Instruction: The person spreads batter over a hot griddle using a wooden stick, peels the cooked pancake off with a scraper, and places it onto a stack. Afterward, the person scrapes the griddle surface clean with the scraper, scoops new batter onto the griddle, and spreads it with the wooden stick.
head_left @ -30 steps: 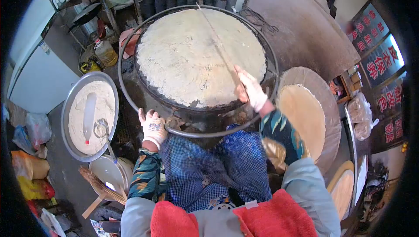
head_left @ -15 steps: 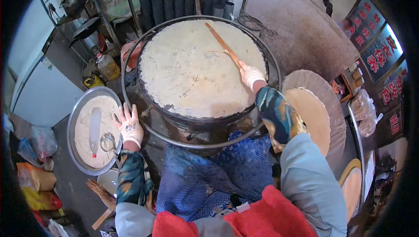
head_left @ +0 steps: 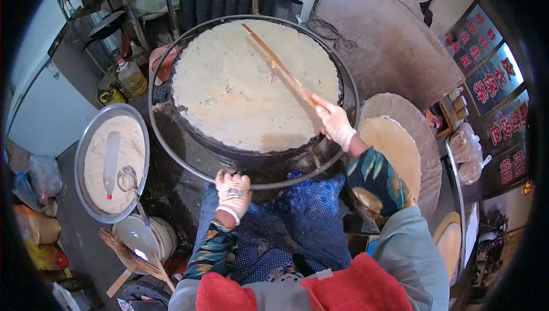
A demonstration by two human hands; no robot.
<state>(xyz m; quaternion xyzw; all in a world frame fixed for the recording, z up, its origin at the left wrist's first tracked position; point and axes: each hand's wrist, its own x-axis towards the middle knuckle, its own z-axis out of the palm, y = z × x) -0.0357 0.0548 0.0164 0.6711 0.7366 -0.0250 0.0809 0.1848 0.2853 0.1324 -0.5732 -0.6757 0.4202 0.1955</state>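
My right hand, in a thin whitish glove, is closed round the near end of a long flat wooden spatula. The spatula reaches across a broad, pale sheet of batter, which covers most of the round griddle. A metal ring rail encircles the griddle. At the rail's near side, my gloved left hand has its fingers curled over the bar. Below that hand lies a blue checked cloth over my lap.
At left, a metal basin holds flour, a clear bottle and a ladle. A white bucket and a straw brush are below it. Finished round flatbread lies at right, near bagged food.
My left hand has moved right from beside the basin, its spread fingers now closed on the rail. The spatula's far tip has swung left, and my right hand is slightly lower. The view has shifted.
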